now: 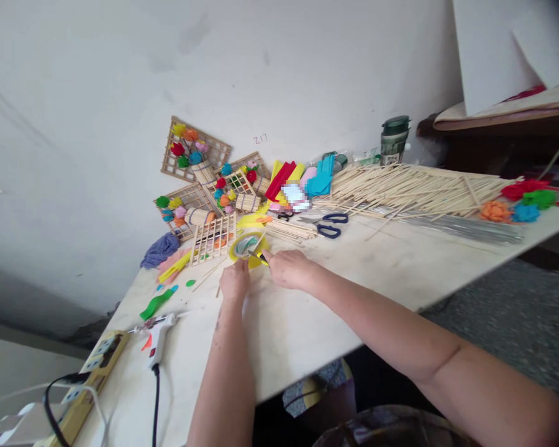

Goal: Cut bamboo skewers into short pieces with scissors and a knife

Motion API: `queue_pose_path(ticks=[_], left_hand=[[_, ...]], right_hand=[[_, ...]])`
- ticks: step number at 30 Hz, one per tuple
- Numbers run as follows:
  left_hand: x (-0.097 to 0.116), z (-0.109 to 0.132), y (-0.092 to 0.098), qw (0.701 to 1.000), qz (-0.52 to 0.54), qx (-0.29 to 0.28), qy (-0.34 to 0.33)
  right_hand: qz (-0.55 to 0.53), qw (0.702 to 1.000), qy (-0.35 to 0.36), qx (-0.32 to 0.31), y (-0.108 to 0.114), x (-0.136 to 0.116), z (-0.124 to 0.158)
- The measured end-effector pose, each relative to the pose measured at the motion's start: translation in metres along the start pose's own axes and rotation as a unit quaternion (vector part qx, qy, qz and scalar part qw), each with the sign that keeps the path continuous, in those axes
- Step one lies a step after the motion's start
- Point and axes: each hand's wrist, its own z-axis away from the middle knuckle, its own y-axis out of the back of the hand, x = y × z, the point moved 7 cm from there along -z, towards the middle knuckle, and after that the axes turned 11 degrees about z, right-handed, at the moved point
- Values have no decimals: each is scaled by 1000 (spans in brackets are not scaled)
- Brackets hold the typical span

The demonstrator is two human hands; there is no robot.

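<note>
My right hand [289, 268] is closed round a craft knife [263, 258] with a yellow and black handle. Its blade points left, over a roll of clear yellowish tape [235, 249] lying on the table. Just left of the knife, my left hand [235, 280] is closed with its fingertips close to the blade. A thin wooden stick appears to run through its grip; one end shows at the wrist side, and the fingers hide the middle. Behind the tape lie a bamboo lattice [214, 239] and dark-handled scissors [328, 225].
Lattice panels with colourful felt flowers [195, 146] lean against the wall. A big heap of wooden sticks [410, 189] covers the back right, near a dark green cup [394, 139]. A corded glue gun [158, 338] and a power strip [95, 375] lie at the left edge.
</note>
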Motion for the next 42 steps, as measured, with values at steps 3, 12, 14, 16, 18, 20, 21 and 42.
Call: queue_pose_path(ticks=[3, 12, 14, 16, 18, 20, 21, 42], left_hand=[[3, -1, 1, 999, -31, 5, -21], [6, 5, 3, 999, -38, 12, -9], [6, 7, 3, 999, -31, 21, 3], [6, 7, 3, 999, -28, 30, 9], [6, 8, 4, 999, -27, 34, 6], [6, 7, 4, 999, -24, 32, 1], [6, 7, 4, 999, -22, 31, -1], [4, 3, -2, 999, -34, 11, -19]], right_hand=[[-4, 1000, -2, 17, -2, -3, -8], [-29, 1000, -8, 8, -10, -3, -24], [-27, 1000, -7, 8, -10, -3, -22], [-28, 1000, -8, 12, -8, -2, -19], [-28, 999, -6, 15, -6, -1, -15], [-26, 1000, -4, 12, -5, 0, -11], [-23, 1000, -3, 11, -4, 1, -9], [-8, 1000, -1, -1, -8, -7, -22]])
